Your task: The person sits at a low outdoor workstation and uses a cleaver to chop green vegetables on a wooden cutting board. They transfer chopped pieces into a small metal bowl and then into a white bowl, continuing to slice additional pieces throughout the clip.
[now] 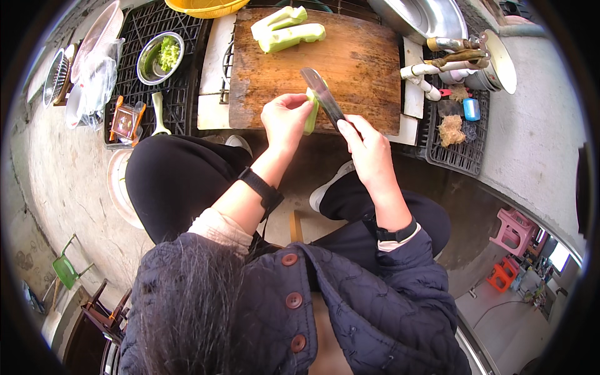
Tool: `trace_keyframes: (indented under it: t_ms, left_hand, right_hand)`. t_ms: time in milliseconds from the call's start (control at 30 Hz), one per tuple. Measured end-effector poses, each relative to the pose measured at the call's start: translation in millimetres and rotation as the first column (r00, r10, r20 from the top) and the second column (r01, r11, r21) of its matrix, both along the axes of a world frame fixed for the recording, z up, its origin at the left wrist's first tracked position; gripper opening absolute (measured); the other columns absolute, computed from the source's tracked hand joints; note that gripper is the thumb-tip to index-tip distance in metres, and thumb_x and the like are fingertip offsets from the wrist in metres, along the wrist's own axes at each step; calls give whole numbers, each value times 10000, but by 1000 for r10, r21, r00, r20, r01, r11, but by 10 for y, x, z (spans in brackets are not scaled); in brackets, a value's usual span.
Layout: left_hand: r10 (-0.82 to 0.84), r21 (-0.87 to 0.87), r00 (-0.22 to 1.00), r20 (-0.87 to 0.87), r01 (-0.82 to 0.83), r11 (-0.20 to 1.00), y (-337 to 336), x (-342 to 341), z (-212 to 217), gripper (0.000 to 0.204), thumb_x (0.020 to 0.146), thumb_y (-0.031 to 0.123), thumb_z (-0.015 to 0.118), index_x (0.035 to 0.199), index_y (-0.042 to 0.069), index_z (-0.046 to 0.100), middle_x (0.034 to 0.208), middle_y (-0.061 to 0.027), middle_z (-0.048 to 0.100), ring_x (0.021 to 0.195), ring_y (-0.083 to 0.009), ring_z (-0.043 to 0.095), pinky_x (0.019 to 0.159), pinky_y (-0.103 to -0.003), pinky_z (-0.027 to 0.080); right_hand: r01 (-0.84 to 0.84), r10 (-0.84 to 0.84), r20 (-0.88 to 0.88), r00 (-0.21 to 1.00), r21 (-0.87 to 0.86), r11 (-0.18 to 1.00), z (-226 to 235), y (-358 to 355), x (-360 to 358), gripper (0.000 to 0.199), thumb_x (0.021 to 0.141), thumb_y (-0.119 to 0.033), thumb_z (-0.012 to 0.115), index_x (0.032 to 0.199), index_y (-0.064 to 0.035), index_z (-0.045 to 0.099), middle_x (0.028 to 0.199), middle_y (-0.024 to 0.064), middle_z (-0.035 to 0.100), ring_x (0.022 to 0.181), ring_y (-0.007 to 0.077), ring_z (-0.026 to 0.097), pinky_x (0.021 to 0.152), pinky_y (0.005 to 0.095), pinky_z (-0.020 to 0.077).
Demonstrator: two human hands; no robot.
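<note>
My left hand (286, 120) is closed on a pale green vegetable stalk piece (311, 114) at the near edge of a wooden cutting board (362, 69). A knife (322, 94) is gripped in my right hand (367, 145), its blade slanting up and to the left, right beside the stalk. From this angle I cannot tell whether the blade touches it. Thick peeled pieces of the same green stalk (292, 38) lie at the board's far left. Chopped green bits rest in a metal bowl (145, 70) to the left.
Black plastic crates (134, 37) flank the board. A green-handled peeler (159, 112) and an orange-handled tool (126, 120) lie on the left one. Pipes with a tap (455, 59), a metal basin (425, 15) and scrubbers (451, 130) are at the right. A yellow basket (206, 6) stands behind.
</note>
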State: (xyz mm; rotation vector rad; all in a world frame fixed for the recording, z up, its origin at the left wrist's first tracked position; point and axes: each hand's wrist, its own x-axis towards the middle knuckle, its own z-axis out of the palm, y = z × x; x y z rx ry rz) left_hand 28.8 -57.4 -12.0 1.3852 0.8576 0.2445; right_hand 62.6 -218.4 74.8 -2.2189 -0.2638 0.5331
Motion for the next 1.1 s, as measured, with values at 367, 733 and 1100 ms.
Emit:
trace_keyframes:
  t_ms: [367,733,1100]
  left_hand:
    - [12,-14,1000,-15,-12,1000,-12,1,27,237,827,119,818,1004,-35,786,883,-110,786,789,-130,726,763,-283,582]
    - [1,6,1000,-14,-1,1000,-6,0,11,235,828,125,816,999,-33,788,883,-115,788,792,-132,729,766,-286,582]
    - [0,7,1000,-16,0,1000,-7,-6,-25,246,830,131,821,1010,-33,787,897,-117,788,804,-128,725,773,-281,575]
  right_hand:
    - [-18,17,-24,1000,-58,998,84,25,-2,320,1033,-328,634,1195,-59,697,902,156,668,841,298,653,750,365,516]
    - [11,-11,-15,1000,-17,1000,31,27,1,330,1020,-350,659,1195,-77,722,651,10,545,609,96,528,595,290,449]
    - [-40,48,66,997,-118,992,-42,95,-5,321,1031,-367,614,1145,-80,704,936,247,713,911,436,699,774,449,552]
